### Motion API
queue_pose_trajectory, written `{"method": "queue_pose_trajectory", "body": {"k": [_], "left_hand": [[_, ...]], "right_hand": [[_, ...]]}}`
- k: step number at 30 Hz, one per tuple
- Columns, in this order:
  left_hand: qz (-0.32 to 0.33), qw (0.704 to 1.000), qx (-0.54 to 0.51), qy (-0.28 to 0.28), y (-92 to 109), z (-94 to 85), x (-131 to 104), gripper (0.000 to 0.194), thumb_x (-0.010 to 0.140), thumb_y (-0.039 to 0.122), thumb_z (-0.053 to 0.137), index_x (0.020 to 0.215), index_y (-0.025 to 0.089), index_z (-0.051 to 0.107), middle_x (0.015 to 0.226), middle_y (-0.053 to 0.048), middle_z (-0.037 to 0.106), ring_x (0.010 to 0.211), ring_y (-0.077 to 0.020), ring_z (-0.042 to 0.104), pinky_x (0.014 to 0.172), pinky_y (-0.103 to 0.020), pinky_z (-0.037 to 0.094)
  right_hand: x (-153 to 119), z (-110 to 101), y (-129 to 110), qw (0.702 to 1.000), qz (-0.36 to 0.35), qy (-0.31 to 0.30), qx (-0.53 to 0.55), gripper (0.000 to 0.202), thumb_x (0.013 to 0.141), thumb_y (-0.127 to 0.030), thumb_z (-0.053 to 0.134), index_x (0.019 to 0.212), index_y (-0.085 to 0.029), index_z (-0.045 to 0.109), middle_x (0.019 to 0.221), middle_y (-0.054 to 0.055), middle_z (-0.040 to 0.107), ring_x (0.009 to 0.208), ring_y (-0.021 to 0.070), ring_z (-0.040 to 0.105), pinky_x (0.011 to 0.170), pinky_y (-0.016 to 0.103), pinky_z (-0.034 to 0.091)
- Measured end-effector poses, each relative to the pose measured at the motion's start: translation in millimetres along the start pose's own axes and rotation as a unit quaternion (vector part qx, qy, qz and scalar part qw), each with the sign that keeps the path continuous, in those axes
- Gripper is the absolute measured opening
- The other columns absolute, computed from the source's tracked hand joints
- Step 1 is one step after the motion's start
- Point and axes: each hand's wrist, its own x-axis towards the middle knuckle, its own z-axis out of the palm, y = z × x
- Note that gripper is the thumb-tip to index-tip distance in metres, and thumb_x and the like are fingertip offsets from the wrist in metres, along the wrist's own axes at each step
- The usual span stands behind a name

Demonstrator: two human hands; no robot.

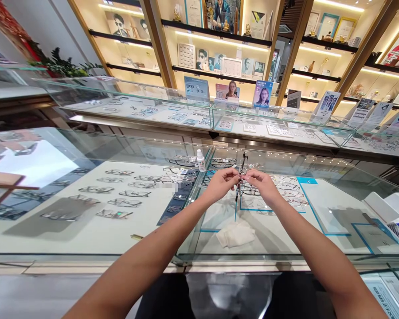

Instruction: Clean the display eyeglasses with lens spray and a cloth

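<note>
A pair of dark-framed eyeglasses is held on end above the glass counter, one dark part pointing up and another hanging down. My left hand pinches the glasses near the middle between thumb and fingers. From the other side my right hand grips them too, its fingertips almost meeting those of the left. The pinched part is hidden by the fingers. Left of the hands, a small white bottle stands upright on the glass. Pale folded cloths lie on the counter below the hands.
Rows of eyeglasses fill the glass display counter under and around my arms. At right is an open white box. Another glass showcase runs behind, with advertising cards on top. Lit shelves line the wall.
</note>
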Motion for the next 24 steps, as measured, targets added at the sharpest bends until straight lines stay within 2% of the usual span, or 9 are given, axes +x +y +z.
{"method": "queue_pose_trajectory", "body": {"k": [5,9,13,16,19,24], "left_hand": [[0.019,0.999,0.021,-0.020,3,-3.4,0,0.041,0.081,0.059,0.074,0.078,0.019,0.069,0.069,-0.003,0.066,0.062,-0.0146,0.060,0.056,-0.026,0.047],[0.067,0.991,0.118,0.002,2,-5.0,-2,0.034,0.089,0.051,0.066,0.081,0.018,0.069,0.073,-0.004,0.069,0.068,-0.0161,0.062,0.064,-0.028,0.046],[0.113,0.956,0.265,0.055,-2,-12.5,1,0.026,0.096,0.040,0.055,0.086,0.021,0.068,0.081,-0.005,0.072,0.074,-0.0191,0.063,0.068,-0.030,0.044],[0.154,0.903,0.383,0.117,-5,-23.5,4,0.026,0.100,0.035,0.049,0.090,0.021,0.069,0.091,-0.009,0.074,0.085,-0.0235,0.064,0.075,-0.035,0.043],[0.171,0.865,0.452,0.134,-6,-31.6,7,0.027,0.102,0.033,0.048,0.093,0.021,0.070,0.094,-0.011,0.074,0.093,-0.0271,0.065,0.078,-0.038,0.042],[0.181,0.876,0.433,0.112,-7,-29.5,7,0.024,0.101,0.036,0.051,0.098,0.021,0.070,0.099,-0.011,0.075,0.098,-0.0270,0.066,0.083,-0.038,0.043]], "right_hand": [[4,-5,2,0.997,0.057,0.002,0.056,0.023,0.068,-0.045,0.079,0.068,-0.024,0.070,0.079,-0.001,0.066,0.084,0.0175,0.055,0.083,0.033,0.039],[7,-9,2,0.993,0.087,-0.001,0.084,0.019,0.063,-0.039,0.077,0.063,-0.023,0.067,0.077,0.000,0.067,0.083,0.0169,0.056,0.078,0.031,0.038],[9,-12,0,0.991,0.092,0.003,0.097,0.017,0.062,-0.035,0.073,0.058,-0.023,0.062,0.073,0.000,0.065,0.080,0.0171,0.056,0.074,0.030,0.038],[10,-16,0,0.994,0.084,0.005,0.072,0.015,0.062,-0.033,0.068,0.056,-0.023,0.059,0.071,0.001,0.063,0.078,0.0175,0.056,0.072,0.031,0.039],[11,-18,1,0.995,0.086,-0.003,0.059,0.014,0.061,-0.032,0.065,0.054,-0.023,0.057,0.070,0.001,0.062,0.078,0.0182,0.057,0.072,0.031,0.040],[11,-19,-4,0.987,0.120,-0.032,0.102,0.017,0.062,-0.032,0.069,0.060,-0.024,0.054,0.082,0.001,0.069,0.088,0.0188,0.063,0.077,0.030,0.044]]}}
